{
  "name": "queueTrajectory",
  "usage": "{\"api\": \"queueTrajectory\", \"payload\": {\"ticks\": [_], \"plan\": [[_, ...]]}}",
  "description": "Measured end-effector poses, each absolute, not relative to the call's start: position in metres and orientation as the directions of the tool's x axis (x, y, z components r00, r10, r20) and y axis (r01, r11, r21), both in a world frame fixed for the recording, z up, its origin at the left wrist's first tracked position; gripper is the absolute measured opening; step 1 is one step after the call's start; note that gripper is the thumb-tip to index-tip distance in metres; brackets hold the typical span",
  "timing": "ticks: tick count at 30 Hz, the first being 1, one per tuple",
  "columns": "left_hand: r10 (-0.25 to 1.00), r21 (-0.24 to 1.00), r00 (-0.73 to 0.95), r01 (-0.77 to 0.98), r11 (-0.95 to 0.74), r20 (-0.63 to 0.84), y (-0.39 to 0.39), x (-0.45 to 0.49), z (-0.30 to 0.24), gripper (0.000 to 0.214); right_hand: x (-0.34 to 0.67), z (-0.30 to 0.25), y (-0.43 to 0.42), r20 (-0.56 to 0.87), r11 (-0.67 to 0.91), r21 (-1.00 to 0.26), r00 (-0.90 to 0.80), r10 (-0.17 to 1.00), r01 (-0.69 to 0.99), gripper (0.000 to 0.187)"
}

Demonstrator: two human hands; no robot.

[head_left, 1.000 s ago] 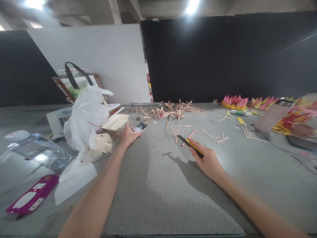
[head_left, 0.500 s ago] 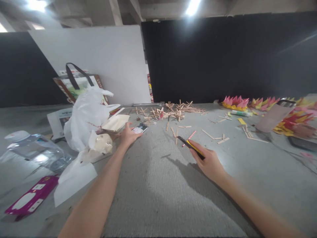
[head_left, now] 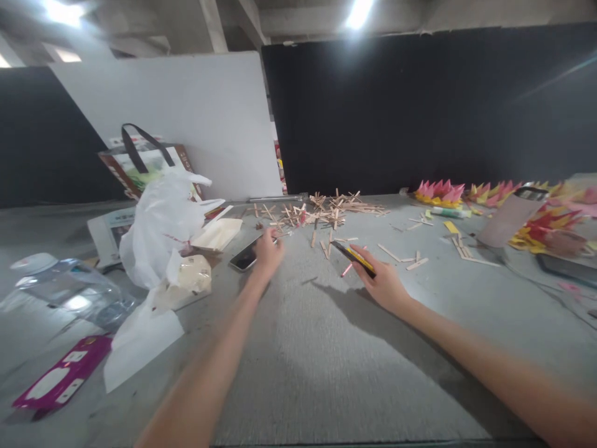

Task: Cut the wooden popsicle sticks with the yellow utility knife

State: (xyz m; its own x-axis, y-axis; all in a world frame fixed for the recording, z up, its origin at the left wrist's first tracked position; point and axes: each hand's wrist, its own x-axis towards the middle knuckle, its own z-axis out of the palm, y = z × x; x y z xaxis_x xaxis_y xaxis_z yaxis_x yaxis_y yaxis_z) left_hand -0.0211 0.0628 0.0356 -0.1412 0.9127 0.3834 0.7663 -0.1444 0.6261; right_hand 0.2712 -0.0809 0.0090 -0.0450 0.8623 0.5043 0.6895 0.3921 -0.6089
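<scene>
My right hand [head_left: 383,283] is closed around a black and yellow utility knife [head_left: 355,258], its tip pointing up and left. Beneath the knife lies a thin pink and white stick [head_left: 347,269]. My left hand [head_left: 269,250] is over the table at the right side of a dark-screened phone [head_left: 243,256]. Motion blurs its fingers, so their closure and any hold are unclear. Just beyond both hands spreads a pile of wooden sticks [head_left: 336,211], with several loose sticks [head_left: 325,247] nearer the knife.
On the left are a white plastic bag [head_left: 156,227], a tote bag [head_left: 180,155], a clear bottle [head_left: 69,286] and a purple packet [head_left: 65,373]. A tumbler [head_left: 510,218], pink and yellow paper flowers [head_left: 439,191] and a glue stick [head_left: 448,213] stand or lie right. Panels rise behind.
My left hand has moved right, from the phone's left side to its right. The phone lies nearer and further left, its screen now dark. The knife hand has shifted slightly up and left.
</scene>
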Motion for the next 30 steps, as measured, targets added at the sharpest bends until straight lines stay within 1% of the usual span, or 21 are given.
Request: {"api": "queueTrajectory", "payload": {"ticks": [2,5,7,12,16,21,26,30], "plan": [[0.923,0.742,-0.075,0.621,-0.252,0.376,0.049,0.010,0.024,0.040,0.271,0.006,-0.076,0.522,0.396,-0.599,-0.035,0.852,0.696,0.052],[0.907,0.805,0.026,0.450,-0.387,0.421,0.021,0.045,0.001,0.046,0.270,0.000,-0.079,0.505,0.383,-0.594,-0.043,0.862,0.707,0.053],[0.909,0.838,0.055,0.369,-0.403,0.413,0.006,0.056,-0.013,0.050,0.271,-0.004,-0.084,0.483,0.380,-0.590,-0.066,0.873,0.712,0.053],[0.920,0.869,0.122,0.301,-0.392,0.373,-0.006,0.054,-0.019,0.053,0.273,-0.007,-0.090,0.486,0.427,-0.590,-0.121,0.865,0.686,0.050],[0.911,0.869,0.150,0.274,-0.411,0.383,-0.010,0.050,-0.011,0.052,0.272,-0.010,-0.086,0.485,0.440,-0.581,-0.143,0.863,0.685,0.048],[0.881,0.860,0.240,0.224,-0.459,0.407,-0.018,0.054,-0.007,0.053,0.273,-0.016,-0.083,0.513,0.495,-0.572,-0.185,0.838,0.654,0.047],[0.866,0.834,0.265,0.258,-0.487,0.424,-0.018,0.056,-0.008,0.051,0.273,-0.013,-0.086,0.527,0.513,-0.542,-0.206,0.824,0.665,0.046],[0.866,0.828,0.274,0.275,-0.488,0.419,-0.016,0.055,-0.009,0.052,0.271,-0.010,-0.088,0.517,0.519,-0.547,-0.222,0.827,0.657,0.046]]}}
